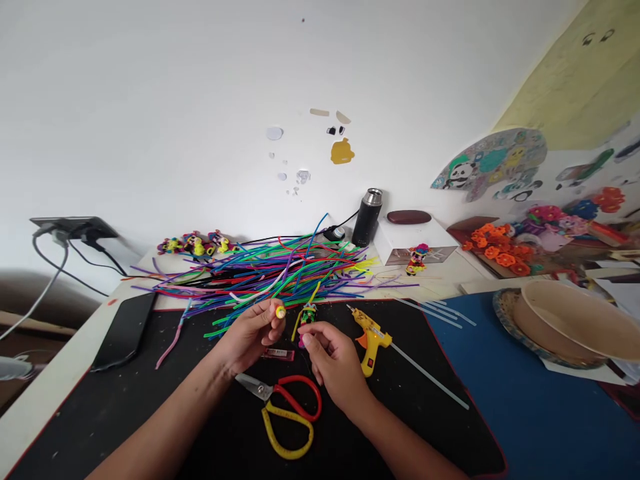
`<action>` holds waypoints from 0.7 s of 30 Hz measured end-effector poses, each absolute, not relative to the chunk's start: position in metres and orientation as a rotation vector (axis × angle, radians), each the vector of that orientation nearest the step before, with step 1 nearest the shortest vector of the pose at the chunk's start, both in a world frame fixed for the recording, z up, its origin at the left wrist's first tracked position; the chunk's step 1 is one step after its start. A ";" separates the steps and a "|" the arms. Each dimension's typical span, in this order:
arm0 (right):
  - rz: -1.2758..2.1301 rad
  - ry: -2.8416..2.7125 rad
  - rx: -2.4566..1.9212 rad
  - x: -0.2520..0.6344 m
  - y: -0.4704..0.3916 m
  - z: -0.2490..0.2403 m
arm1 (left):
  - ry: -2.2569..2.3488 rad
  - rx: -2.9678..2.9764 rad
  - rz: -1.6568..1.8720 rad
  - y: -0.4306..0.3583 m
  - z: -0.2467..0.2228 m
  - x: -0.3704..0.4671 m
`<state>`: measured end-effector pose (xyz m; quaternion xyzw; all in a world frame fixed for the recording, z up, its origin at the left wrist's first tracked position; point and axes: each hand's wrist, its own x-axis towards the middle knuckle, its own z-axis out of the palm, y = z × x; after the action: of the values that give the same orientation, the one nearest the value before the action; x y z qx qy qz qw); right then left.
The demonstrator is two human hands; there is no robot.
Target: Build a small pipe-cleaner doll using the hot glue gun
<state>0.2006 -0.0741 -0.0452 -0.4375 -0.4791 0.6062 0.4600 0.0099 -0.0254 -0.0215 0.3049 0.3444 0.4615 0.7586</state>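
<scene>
My left hand [255, 335] is closed, pinching a small round yellow-and-white piece [281, 312] between thumb and fingers above the black mat. To its right, my right hand [337, 363] has thumb and fingertips drawn together. Just beyond those fingertips is a small green, yellow and purple pipe-cleaner figure [309, 313]; its lower part is partly covered, and I cannot tell whether the fingers grip it. Scissors [293, 415] with one red and one yellow handle lie below, between my forearms. A yellow glue gun [373, 339] with a glue stick in its back rests right of my right hand.
Behind my hands spreads a pile of coloured pipe cleaners [270, 270]. Several finished figures [197, 244] sit at back left, a phone [125, 331] at left. A black flask [367, 219] and white box [415, 240] stand behind; glue sticks [440, 312] and a bowl [570, 323] lie right.
</scene>
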 end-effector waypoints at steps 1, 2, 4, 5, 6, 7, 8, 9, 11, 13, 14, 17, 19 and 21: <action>1.501 -1.163 -1.083 0.201 -0.076 -0.046 | 0.715 0.634 1.033 -0.023 -0.021 0.010; 1.512 -1.152 -1.094 0.201 -0.078 -0.048 | 0.683 0.599 1.053 -0.020 -0.020 0.009; 1.538 -1.156 -1.115 0.201 -0.083 -0.051 | 0.626 0.518 1.076 -0.016 -0.018 0.008; 1.550 -1.162 -1.127 0.200 -0.085 -0.053 | 0.600 0.476 1.081 -0.015 -0.016 0.008; 1.563 -1.171 -1.137 0.200 -0.088 -0.055 | 0.578 0.438 1.087 -0.013 -0.015 0.007; 1.576 -1.179 -1.145 0.199 -0.091 -0.058 | 0.558 0.405 1.094 -0.012 -0.014 0.007; 1.588 -1.185 -1.154 0.197 -0.093 -0.060 | 0.541 0.379 1.101 -0.010 -0.014 0.006; 1.600 -1.191 -1.161 0.196 -0.095 -0.063 | 0.528 0.361 1.108 -0.009 -0.013 0.006; 1.617 -1.211 -1.177 0.194 -0.099 -0.069 | 0.507 0.341 1.117 -0.007 -0.011 0.005; 1.615 -1.231 -1.191 0.193 -0.101 -0.075 | 0.496 0.334 1.119 -0.005 -0.010 0.005; 1.612 -1.239 -1.195 0.193 -0.102 -0.077 | 0.494 0.332 1.121 -0.004 -0.009 0.005; 1.602 -1.241 -1.193 0.193 -0.102 -0.080 | 0.491 0.343 1.129 -0.003 -0.009 0.005; 1.596 -1.246 -1.193 0.194 -0.102 -0.080 | 0.490 0.359 1.129 -0.002 -0.009 0.005; 1.586 -1.258 -1.198 0.194 -0.102 -0.080 | 0.493 0.375 1.128 -0.002 -0.009 0.005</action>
<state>0.1943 -0.1018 -0.0801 -0.4703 -0.4937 0.6223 0.3846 0.0053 -0.0018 -0.0092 0.1748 0.2299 0.5257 0.8002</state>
